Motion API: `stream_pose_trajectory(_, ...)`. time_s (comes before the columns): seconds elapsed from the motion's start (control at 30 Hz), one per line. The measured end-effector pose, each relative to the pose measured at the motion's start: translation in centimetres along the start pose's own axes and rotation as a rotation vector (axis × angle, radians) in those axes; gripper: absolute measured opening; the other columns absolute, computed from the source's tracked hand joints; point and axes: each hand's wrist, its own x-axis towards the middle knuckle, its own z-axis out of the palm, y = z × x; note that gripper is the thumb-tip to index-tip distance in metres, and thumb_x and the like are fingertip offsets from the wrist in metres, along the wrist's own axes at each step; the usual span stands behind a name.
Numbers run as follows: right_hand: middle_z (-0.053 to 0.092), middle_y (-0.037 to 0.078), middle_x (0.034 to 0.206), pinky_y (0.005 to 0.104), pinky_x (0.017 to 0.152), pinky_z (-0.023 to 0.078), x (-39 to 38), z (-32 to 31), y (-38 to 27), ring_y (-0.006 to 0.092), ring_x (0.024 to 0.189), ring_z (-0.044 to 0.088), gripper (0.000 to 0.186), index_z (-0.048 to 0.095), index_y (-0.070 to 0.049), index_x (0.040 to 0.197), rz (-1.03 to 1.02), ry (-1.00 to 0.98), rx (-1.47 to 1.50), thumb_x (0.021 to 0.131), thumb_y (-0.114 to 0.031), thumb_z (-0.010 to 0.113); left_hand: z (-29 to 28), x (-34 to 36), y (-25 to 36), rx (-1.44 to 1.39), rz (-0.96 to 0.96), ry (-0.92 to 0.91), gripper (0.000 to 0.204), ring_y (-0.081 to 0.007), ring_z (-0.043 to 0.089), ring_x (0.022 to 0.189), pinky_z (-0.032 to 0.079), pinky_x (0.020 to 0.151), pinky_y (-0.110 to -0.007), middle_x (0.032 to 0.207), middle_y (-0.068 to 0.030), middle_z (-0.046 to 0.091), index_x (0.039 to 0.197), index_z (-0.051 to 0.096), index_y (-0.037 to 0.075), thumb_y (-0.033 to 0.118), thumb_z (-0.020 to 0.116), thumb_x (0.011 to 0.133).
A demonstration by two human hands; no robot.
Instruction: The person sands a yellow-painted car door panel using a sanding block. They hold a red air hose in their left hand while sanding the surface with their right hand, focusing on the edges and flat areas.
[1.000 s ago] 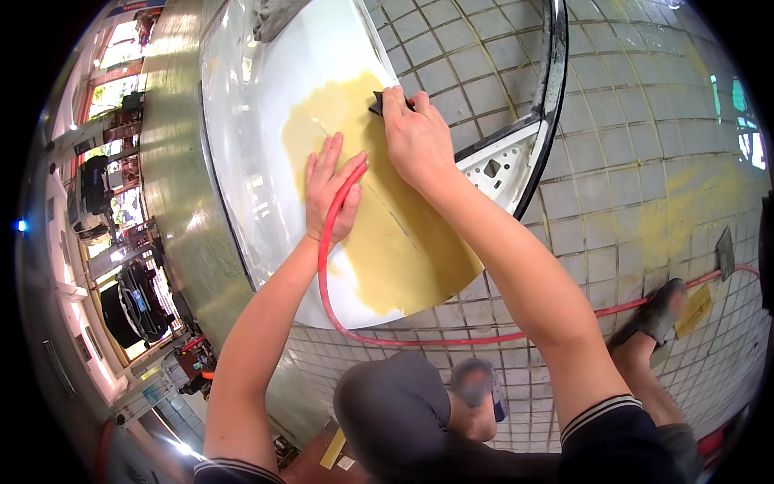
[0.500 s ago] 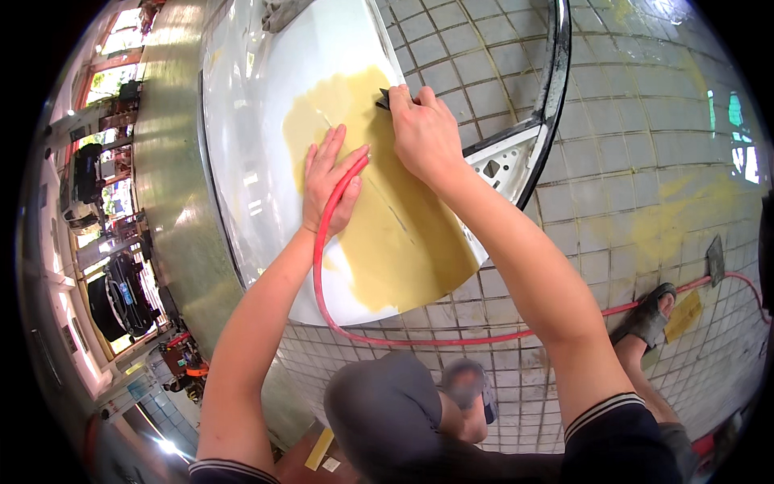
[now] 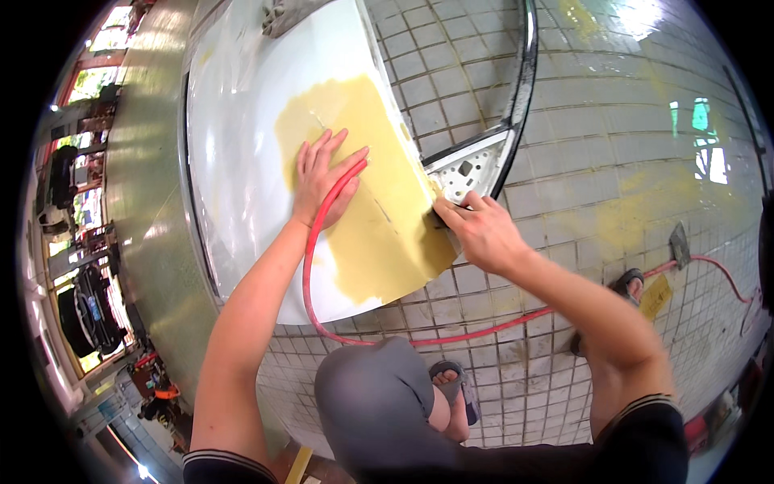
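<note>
Grey tiles [image 3: 564, 153] underlie one white door [image 3: 242, 194], upper centre-left, with one yellow patch [image 3: 387, 181]; the spread left hand [image 3: 322, 179] holds one red hose [image 3: 307, 278] there; mid-frame, the right hand [image 3: 488, 234] pinches one dark pad [image 3: 439, 216].

A door [image 3: 258, 177] lies upper centre, the left hand [image 3: 321, 179] on it (right hand [image 3: 488, 230] at its edge). A hose [image 3: 451, 340] runs below.

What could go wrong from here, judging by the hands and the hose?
The flexible red hose held in the left hand crosses the grey tiled floor near a sandalled foot and could snag. The small dark, mostly hidden tool in the right hand, beside the white perforated triangular corner, might catch there.
</note>
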Motion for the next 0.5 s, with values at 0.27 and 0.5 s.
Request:
stream_pose_trajectory(0.27,0.072,0.014,0.101,0.0508,0.091,0.054,-13.9,-13.1,8.6,0.0382,0.105,0.067,0.02,0.064,-0.006,0.108,0.345,-0.391,-0.075,0.088,-0.005,0.06,-2.1,-1.4,-0.7,0.042,0.049,-0.009,0.05,-0.0349,0.034,0.154,0.013,0.128,-0.062,0.161,-0.0097,0.047,0.139,0.071,0.03,0.032,0.065,0.089)
stream_pose_trajectory(0.5,0.075,0.021,0.111,0.0451,0.091,0.057,-30.6,-8.7,10.6,0.0412,0.105,0.072,0.038,0.067,-0.006,0.124,0.821,0.176,0.245,0.086,-0.002,0.07,-0.9,1.1,1.4,0.062,0.151,0.058,0.043,-0.0366,0.043,0.147,0.027,0.123,-0.06,0.152,-0.0123,0.056,0.129,0.077,0.028,0.023,0.067,0.088)
